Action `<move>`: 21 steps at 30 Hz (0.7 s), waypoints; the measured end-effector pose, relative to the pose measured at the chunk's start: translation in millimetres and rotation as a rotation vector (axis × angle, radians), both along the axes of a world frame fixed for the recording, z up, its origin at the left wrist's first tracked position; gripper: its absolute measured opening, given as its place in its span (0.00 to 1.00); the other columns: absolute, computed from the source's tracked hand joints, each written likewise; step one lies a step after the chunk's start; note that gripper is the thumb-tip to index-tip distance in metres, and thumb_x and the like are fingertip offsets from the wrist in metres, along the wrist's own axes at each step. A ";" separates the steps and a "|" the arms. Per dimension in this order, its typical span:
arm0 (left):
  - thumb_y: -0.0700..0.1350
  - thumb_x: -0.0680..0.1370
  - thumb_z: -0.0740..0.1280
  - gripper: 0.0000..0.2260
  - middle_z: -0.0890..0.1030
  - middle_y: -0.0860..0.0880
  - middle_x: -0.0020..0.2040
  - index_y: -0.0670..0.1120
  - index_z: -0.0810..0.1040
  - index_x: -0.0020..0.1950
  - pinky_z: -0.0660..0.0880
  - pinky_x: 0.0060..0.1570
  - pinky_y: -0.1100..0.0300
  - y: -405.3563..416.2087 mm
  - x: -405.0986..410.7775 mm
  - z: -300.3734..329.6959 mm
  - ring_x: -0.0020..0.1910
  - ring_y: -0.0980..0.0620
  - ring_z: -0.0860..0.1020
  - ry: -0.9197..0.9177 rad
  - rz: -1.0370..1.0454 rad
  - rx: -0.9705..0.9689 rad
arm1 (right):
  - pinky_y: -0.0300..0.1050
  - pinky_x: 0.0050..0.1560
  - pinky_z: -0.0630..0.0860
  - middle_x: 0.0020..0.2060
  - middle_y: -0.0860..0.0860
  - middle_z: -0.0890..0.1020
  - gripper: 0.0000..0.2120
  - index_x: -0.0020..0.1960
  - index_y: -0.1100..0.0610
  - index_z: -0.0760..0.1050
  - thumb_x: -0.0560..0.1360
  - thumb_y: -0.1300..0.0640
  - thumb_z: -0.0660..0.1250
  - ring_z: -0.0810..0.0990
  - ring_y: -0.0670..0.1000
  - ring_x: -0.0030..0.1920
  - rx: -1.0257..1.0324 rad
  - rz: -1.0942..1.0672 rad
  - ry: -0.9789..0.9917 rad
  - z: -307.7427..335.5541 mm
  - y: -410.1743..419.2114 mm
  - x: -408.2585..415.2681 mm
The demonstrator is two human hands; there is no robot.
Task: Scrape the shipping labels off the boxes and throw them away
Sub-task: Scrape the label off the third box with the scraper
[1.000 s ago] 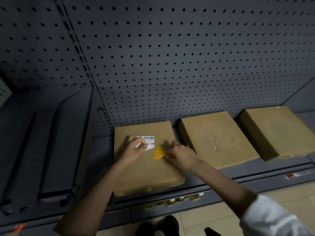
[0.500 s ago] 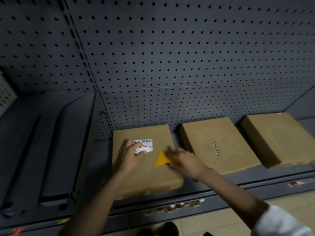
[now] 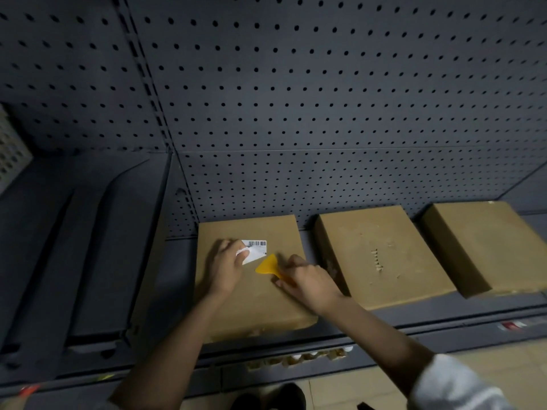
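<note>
Two hands on leftmost box point(image 3: 254, 303), left hand point(image 3: 226, 269) fingers pinching peeled label point(image 3: 255, 251), right hand point(image 3: 307, 284) gripping yellow scraper point(image 3: 268, 265)

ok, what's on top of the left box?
On the left box: a white barcode label, its left part lifted by the left hand, and a yellow scraper held by the right hand. Hands hide the cardboard beneath.

Orange scraper point(image 3: 268, 265), white barcoded label point(image 3: 256, 250), tan box point(image 3: 260, 303).

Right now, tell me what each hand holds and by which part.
The right hand grips the yellow scraper by its handle end. The left hand pinches the peeled-up lower left corner of the shipping label.
</note>
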State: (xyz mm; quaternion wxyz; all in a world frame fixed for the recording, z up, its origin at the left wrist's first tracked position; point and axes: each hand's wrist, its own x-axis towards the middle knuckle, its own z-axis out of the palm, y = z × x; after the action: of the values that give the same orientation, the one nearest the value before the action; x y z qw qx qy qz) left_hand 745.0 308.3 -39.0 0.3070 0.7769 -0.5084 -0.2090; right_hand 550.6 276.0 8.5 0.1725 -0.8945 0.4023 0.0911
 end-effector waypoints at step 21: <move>0.41 0.79 0.62 0.04 0.73 0.46 0.43 0.44 0.69 0.45 0.63 0.31 0.73 -7.9 6.9 8.1 0.40 0.51 0.69 0.376 0.087 -0.048 | 0.52 0.54 0.74 0.64 0.59 0.70 0.17 0.61 0.62 0.75 0.81 0.52 0.55 0.79 0.63 0.53 -0.005 -0.031 0.065 11.1 -1.1 48.7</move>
State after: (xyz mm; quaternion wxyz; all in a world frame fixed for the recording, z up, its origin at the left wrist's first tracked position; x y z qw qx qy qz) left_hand 751.9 300.4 -30.9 0.4237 0.7380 -0.4129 -0.3247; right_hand 599.3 274.9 19.6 0.1585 -0.8852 0.4216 0.1165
